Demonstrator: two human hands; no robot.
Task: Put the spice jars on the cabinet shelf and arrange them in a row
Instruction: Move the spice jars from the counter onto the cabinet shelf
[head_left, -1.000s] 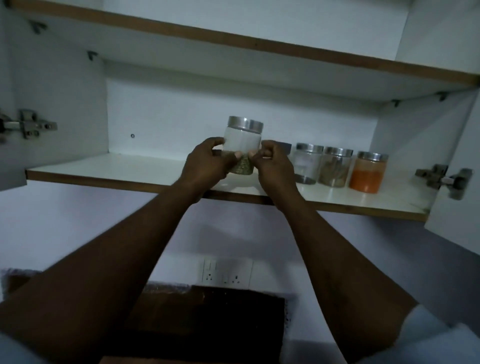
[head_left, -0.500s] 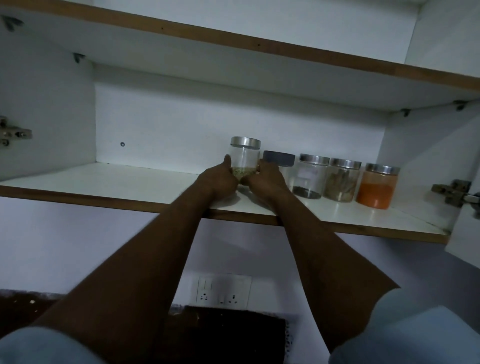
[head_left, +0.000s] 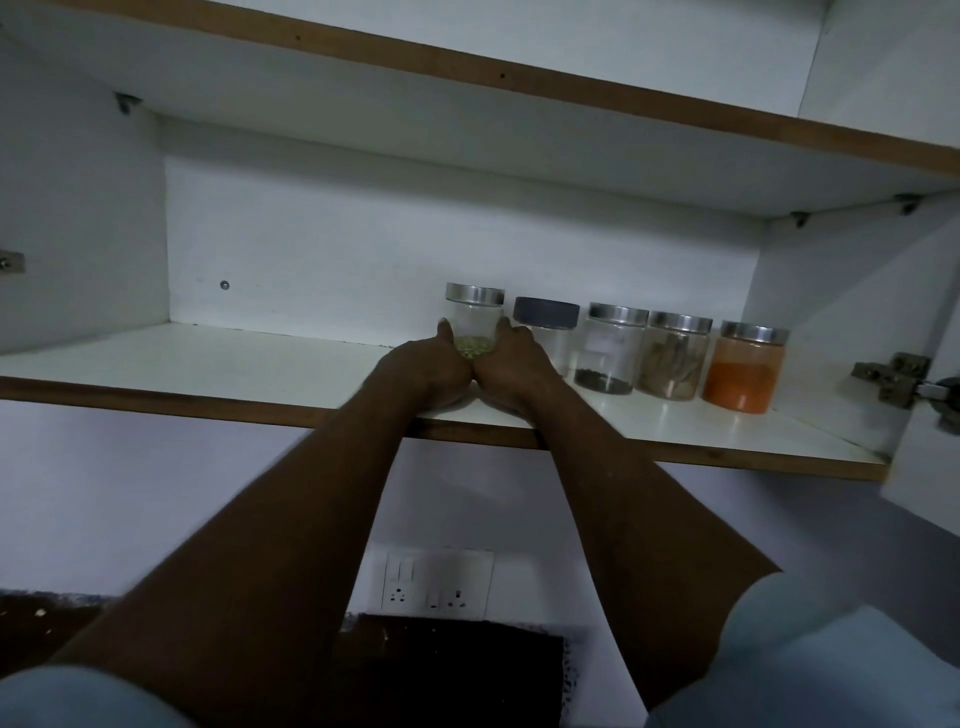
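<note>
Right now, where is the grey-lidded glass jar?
Head view: the grey-lidded glass jar stands right of centre on the white shelf, between the held green-seed jar and the silver-lidded jar of black grains.

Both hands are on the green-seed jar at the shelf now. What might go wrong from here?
The right hand is right beside the dark-lidded jar; sliding the seed jar rightward may knock it over. Both hands, the left hand included, hide the seed jar's base, so whether it sits flat on the shelf is unclear; letting go early might tip it.
</note>
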